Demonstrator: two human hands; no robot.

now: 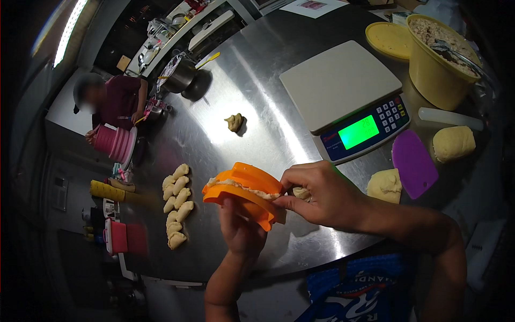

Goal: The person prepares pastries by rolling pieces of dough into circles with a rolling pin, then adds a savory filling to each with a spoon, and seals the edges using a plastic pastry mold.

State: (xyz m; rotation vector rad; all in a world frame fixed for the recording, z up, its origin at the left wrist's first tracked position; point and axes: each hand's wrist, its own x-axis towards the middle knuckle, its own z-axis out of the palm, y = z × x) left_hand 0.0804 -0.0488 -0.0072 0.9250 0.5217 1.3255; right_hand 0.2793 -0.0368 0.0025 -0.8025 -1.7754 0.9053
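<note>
My left hand (pixel 242 231) holds an orange plastic dumpling press (pixel 245 185) from below, its two halves folded nearly together. Dough (pixel 257 191) bulges out along the seam between them. The fingertips of my right hand (pixel 318 193) pinch the press's right end. A small lump of dough (pixel 301 194) shows at my right hand, partly hidden by the fingers; whether it is held or lies on the table I cannot tell. Several crimped dumplings (pixel 182 197) lie in rows left of the press. A small piece of dough (pixel 234 122) sits beyond it on the steel table (pixel 257 88).
At right are a digital scale (pixel 342 84), a purple scraper (pixel 414 163), dough blocks (pixel 454 144) (pixel 384 186), a white rod (pixel 450 118) and a yellow tub of filling (pixel 438 76). A person (pixel 120 96) holds a pink container (pixel 114 143) near a metal pot (pixel 177 76).
</note>
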